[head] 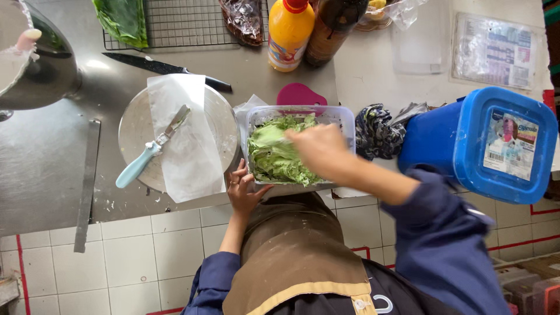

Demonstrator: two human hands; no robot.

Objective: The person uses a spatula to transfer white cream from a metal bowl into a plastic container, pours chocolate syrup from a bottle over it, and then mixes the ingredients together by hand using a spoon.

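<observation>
A clear plastic container (pixel 349 119) full of green lettuce (pixel 274 154) stands at the counter's near edge, right in front of me. My right hand (pixel 318 149) reaches into it from the right, fingers closed down on the leaves; the hand is blurred. My left hand (pixel 242 189) grips the container's near left corner, thumb under the rim and fingers against its side.
Left of the container, a round metal plate (pixel 134 125) carries white paper (pixel 186 151) and a pale-blue-handled spreader (pixel 143 160). A black knife (pixel 163 69), wire rack (pixel 186 23), yellow squeeze bottle (pixel 290 35) and dark bottle (pixel 332 26) lie behind. A blue tub (pixel 484 143) and patterned cloth (pixel 376 131) sit at the right.
</observation>
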